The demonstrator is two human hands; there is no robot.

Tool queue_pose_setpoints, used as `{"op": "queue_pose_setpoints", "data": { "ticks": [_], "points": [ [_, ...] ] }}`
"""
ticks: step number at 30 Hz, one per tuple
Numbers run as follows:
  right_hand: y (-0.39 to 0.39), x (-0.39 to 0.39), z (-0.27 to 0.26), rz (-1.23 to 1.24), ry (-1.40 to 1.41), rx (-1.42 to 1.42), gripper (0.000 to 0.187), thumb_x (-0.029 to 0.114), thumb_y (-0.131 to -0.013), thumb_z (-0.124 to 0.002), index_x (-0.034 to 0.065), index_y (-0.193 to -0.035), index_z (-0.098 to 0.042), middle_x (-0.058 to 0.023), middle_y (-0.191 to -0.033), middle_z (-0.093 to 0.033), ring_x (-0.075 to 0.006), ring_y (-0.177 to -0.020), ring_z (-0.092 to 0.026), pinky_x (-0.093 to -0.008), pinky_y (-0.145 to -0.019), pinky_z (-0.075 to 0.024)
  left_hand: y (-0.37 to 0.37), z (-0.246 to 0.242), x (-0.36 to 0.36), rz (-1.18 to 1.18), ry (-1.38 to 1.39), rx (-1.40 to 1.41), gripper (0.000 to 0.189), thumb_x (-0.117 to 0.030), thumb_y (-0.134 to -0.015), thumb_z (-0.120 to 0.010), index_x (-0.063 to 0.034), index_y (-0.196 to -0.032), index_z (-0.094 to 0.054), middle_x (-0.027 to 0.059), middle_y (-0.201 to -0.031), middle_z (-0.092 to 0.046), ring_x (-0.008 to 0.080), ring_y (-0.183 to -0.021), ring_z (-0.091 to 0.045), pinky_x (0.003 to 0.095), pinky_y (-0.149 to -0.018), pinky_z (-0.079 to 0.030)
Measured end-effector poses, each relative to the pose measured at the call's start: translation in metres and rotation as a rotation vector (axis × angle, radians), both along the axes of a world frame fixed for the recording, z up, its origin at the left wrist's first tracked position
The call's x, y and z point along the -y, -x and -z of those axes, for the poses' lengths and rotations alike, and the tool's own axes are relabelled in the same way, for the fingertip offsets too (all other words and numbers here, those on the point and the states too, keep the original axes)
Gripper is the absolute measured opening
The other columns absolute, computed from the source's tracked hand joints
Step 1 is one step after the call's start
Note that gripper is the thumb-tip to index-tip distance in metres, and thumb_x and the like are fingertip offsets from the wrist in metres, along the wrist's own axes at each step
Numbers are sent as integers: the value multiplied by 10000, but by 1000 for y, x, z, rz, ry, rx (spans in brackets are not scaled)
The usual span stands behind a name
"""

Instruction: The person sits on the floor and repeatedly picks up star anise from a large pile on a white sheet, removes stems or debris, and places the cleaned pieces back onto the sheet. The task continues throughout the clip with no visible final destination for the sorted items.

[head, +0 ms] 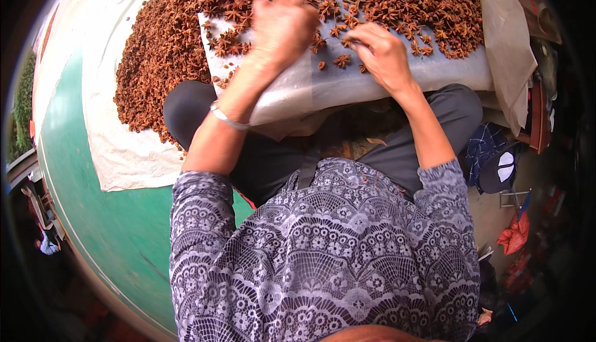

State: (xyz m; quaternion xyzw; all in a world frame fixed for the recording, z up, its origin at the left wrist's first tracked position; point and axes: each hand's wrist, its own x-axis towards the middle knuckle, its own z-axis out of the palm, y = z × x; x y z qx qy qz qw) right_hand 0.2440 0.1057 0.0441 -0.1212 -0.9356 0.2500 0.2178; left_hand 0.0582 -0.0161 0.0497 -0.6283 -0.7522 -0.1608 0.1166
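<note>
Star anise pods (pixel 409 2) lie spread over a plastic-covered work surface (pixel 335 86) in front of me. My left hand (pixel 286 28) is over the near side of the spread, curled and blurred by motion. Its fingertips are hidden, so whether it holds anything cannot be told. To its right, my right hand (pixel 382 53) has thumb and forefinger pinched together, with a small brown star anise piece at the tips. Between and below the hands, a single star anise (pixel 342 61) and a loose segment (pixel 321 65) rest on the plastic.
A large heap of star anise (pixel 163 58) lies on a pale sheet (pixel 125 160) at left, over green flooring (pixel 111 230). A plastic sheet (pixel 507 48) hangs at the surface's right edge. A dark cap (pixel 496 174) and an orange-red bag (pixel 514 235) are on the right.
</note>
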Motion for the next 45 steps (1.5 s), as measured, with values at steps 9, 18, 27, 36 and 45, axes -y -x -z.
{"op": "queue_pose_setpoints", "data": {
  "ticks": [9,18,27,36,45],
  "points": [
    [32,-4,25,-52,-142,-75,84,29,-785,-628,29,-868,-636,-62,-1023,-645,-261,-915,-644,-360,-748,-544,-21,20,-7,56,80,219,97,-104,-768,-611,-60,-830,-672,122,-954,-601,267,-915,-588,461,-786,-387],
    [88,-20,-1,85,688,-235,143,145,-931,-550,38,-963,-640,18,-632,-553,-64,-578,-503,-245,-594,-477,94,10,17,-394,-439,831,149,-78,-913,-450,-12,-931,-583,64,-712,-589,102,-556,-587,222,-440,-509],
    [115,-52,1,29,39,-376,107,57,-835,-662,8,-923,-697,-129,-1157,-647,-231,-979,-641,-321,-839,-526,118,-15,37,-543,-523,571,257,-272,-971,-535,-47,-998,-658,65,-845,-707,178,-817,-660,357,-745,-530],
    [13,-30,-26,-866,910,238,188,91,-838,-671,10,-1003,-710,-97,-887,-716,-167,-815,-674,-286,-754,-536,42,-26,26,281,281,1002,186,-178,-840,-714,-14,-927,-703,91,-868,-686,153,-680,-633,291,-580,-516],
    [85,-3,25,-34,-331,8,125,33,-797,-619,62,-908,-667,-108,-857,-652,-294,-756,-680,-384,-639,-557,31,11,16,77,198,345,152,-149,-737,-706,-70,-856,-652,116,-808,-667,308,-766,-666,413,-684,-525]
  ]
}}
